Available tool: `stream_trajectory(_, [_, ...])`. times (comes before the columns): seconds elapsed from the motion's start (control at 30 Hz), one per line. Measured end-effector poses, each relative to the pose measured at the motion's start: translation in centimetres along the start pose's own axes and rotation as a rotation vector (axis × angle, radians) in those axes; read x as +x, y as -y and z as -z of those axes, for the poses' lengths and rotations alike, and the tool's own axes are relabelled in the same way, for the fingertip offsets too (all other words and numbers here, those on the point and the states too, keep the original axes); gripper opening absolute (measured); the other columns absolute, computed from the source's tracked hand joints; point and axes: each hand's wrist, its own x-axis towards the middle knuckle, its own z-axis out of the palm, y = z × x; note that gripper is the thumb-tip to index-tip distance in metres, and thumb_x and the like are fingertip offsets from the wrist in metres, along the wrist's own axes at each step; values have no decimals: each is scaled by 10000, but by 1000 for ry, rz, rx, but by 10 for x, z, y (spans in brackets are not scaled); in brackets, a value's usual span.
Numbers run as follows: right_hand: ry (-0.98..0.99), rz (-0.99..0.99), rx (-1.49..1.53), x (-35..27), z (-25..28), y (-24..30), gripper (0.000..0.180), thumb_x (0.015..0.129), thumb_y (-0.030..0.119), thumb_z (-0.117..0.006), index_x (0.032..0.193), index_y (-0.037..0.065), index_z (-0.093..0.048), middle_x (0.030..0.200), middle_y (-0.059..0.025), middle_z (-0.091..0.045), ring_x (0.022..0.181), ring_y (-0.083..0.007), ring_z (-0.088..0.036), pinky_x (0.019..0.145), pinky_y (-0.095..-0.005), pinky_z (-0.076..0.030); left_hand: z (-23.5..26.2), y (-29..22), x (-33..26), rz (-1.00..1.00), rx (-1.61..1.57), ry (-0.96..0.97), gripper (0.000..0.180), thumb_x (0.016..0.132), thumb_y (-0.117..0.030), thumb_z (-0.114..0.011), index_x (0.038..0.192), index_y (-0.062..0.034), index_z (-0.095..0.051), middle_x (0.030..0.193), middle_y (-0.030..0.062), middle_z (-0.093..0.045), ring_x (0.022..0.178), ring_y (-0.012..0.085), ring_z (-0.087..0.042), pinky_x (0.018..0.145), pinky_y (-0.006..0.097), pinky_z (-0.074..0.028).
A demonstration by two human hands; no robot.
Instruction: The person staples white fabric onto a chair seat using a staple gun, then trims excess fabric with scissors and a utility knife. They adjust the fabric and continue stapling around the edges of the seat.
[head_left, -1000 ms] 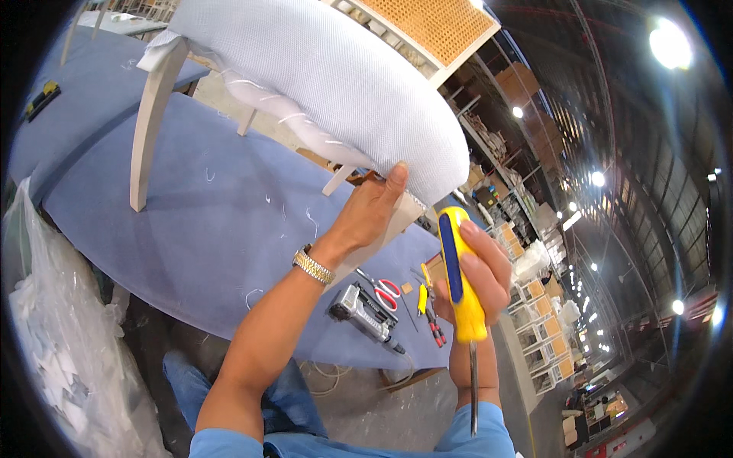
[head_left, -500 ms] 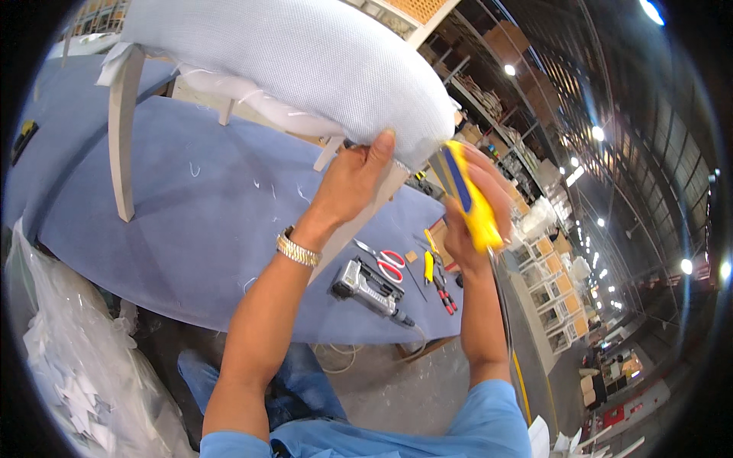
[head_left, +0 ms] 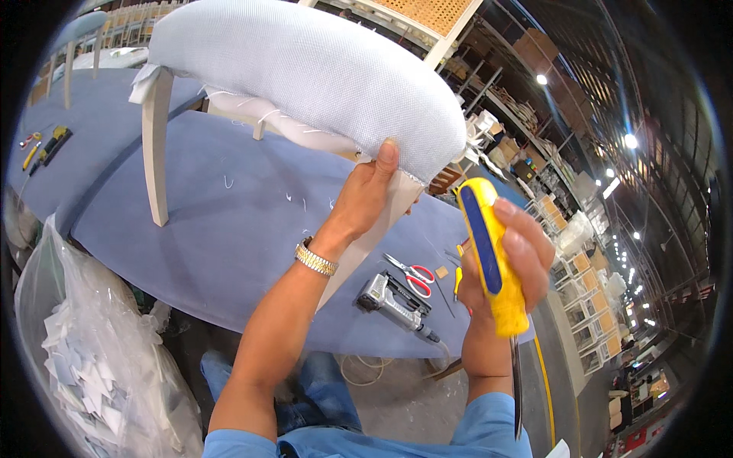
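A chair with a pale blue-grey upholstered seat [head_left: 305, 84] and whitish wooden legs [head_left: 155, 153] stands on a blue padded table [head_left: 229, 252]. My left hand [head_left: 363, 195], a metal watch on its wrist, grips the seat's near right corner where it meets a leg, thumb on the fabric. Loose white fabric hangs under the seat's edge. In my right hand [head_left: 527, 252] is a screwdriver [head_left: 482, 244] with a yellow and blue handle. Its dark shaft points down toward me, and the handle's butt end is near the seat corner, apart from it.
A staple gun [head_left: 393, 305] with a hose and red-handled scissors [head_left: 412, 275] lie on the table's right part. More tools [head_left: 50, 149] rest at far left. A clear plastic bag of scraps [head_left: 99, 366] stands at lower left. Shelving and stacked chair frames [head_left: 584, 305] are at right.
The screwdriver in my right hand has moved down and away from the seat corner. My left hand still holds the corner. The whole view has shifted slightly.
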Motion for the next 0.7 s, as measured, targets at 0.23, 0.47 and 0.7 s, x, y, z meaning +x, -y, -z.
stream_trajectory(0.23, [258, 63, -245, 6, -27, -19, 376, 715, 85, -768, 1080, 156, -709, 1195, -142, -678, 776, -235, -623, 670, -346, -470, -7, 14, 11, -125, -26, -138, 948, 916, -813, -213, 985, 5, -688, 843, 88, -704, 781, 184, -684, 714, 311, -553])
stream_trajectory(0.47, [184, -28, -289, 11, -28, -21, 343, 740, 90, -755, 1073, 156, -707, 1196, -124, -690, 762, -169, -623, 614, -294, -426, -11, -8, -6, -54, 75, -59, 976, 920, -815, -144, 988, 8, -665, 860, 88, -683, 815, 160, -664, 703, 285, -528])
stream_trajectory(0.7, [180, 49, -293, 16, -33, -28, 347, 718, 94, -776, 1056, 120, -699, 1176, -162, -701, 665, -144, -610, 592, -284, -398, 11, 21, 9, 10, 188, -13, 957, 934, -796, -118, 1084, -13, -647, 958, 95, -679, 902, 182, -654, 796, 333, -535])
